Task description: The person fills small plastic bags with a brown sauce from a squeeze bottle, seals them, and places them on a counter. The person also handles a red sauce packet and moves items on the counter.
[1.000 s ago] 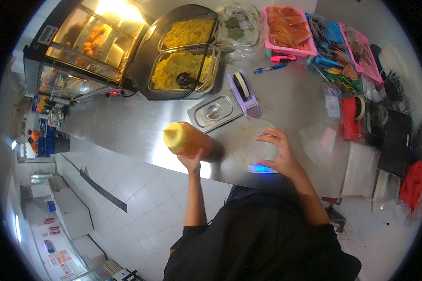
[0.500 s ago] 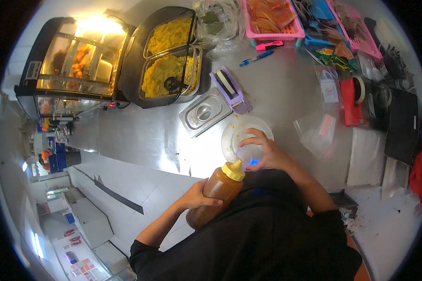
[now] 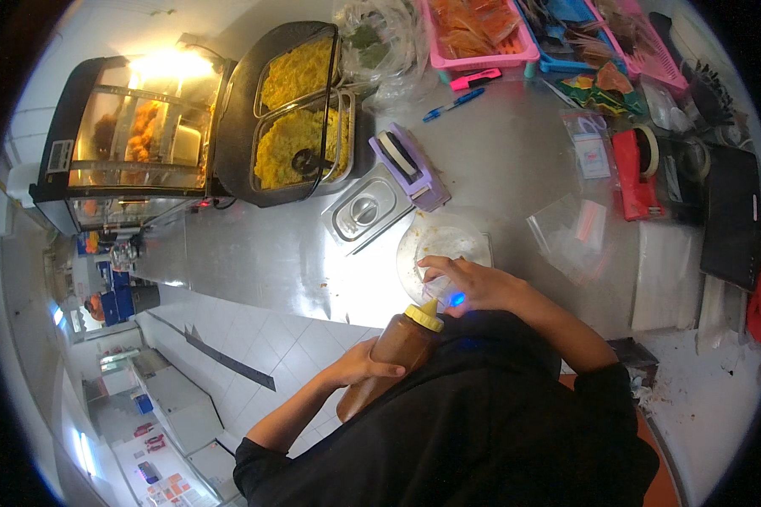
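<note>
Nearest the body, the left hand (image 3: pixel 365 368) is closed around the middle of a brown squeeze bottle (image 3: pixel 391 355) with a yellow cap (image 3: pixel 424 316). The bottle's long axis runs from near left to far right, its capped tip aimed up and to the right. Just beyond that tip, the right hand (image 3: pixel 475 286) rests on the near rim of a round clear lid or plate (image 3: pixel 448 245) on the steel desk (image 3: pixel 271 262), fingers curled around a small clear cup (image 3: pixel 438 283); what the cup contains cannot be told. So the tip lies almost touching the right hand's cup, with the left hand behind it along the bottle's axis. Farther off stand a small steel pan with a lid (image 3: pixel 365 209), a purple tape dispenser (image 3: pixel 410 166), and trays of yellow rice (image 3: pixel 300 127).
</note>
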`<act>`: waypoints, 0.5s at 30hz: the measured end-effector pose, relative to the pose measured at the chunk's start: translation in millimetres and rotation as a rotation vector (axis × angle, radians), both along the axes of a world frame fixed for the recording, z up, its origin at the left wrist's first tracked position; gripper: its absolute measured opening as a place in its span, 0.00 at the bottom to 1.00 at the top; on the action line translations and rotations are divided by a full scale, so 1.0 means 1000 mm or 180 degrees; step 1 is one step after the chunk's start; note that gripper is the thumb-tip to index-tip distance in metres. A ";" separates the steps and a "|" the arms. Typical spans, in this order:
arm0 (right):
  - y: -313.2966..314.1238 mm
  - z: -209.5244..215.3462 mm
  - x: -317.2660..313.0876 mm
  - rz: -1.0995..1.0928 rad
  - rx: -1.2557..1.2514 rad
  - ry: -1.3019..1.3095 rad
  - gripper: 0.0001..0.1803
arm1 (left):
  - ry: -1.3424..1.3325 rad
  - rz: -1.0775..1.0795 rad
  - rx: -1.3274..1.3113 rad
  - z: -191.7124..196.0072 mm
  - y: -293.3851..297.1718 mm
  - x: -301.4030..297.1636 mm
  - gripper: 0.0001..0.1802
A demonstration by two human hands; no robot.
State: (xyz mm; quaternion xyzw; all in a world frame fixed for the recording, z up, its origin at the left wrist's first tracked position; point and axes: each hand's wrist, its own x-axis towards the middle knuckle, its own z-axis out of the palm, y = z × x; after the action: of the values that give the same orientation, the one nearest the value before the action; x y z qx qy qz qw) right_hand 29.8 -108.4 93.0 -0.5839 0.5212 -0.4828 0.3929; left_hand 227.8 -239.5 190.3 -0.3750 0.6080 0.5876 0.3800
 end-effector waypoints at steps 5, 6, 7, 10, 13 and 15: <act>0.002 -0.001 0.001 -0.0080 0.0005 0.0038 0.44 | -0.0093 0.0072 -0.0017 -0.001 0.000 0.003 0.37; 0.002 -0.002 0.001 -0.0102 -0.0022 0.0045 0.44 | -0.0061 0.0062 -0.0062 -0.003 0.001 0.005 0.37; 0.002 -0.004 0.001 -0.0117 -0.0050 0.0054 0.43 | -0.0025 0.0058 -0.0106 -0.003 0.001 0.007 0.37; 0.004 -0.004 0.002 -0.0132 0.0063 -0.0033 0.43 | 0.0002 0.0133 0.0030 0.001 0.002 0.002 0.37; 0.003 0.001 0.002 -0.0104 0.0180 -0.0043 0.42 | -0.0053 0.0016 -0.0019 -0.001 0.000 0.005 0.36; 0.003 0.002 0.000 -0.0140 0.0115 -0.0004 0.42 | 0.0107 0.0124 -0.0004 -0.004 0.002 0.007 0.36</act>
State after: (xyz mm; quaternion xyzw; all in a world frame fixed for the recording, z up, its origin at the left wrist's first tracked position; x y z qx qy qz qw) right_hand 30.3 -105.8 94.5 -0.5648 0.5423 -0.4821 0.3929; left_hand 234.7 -238.0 185.9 -0.3771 0.6072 0.6007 0.3580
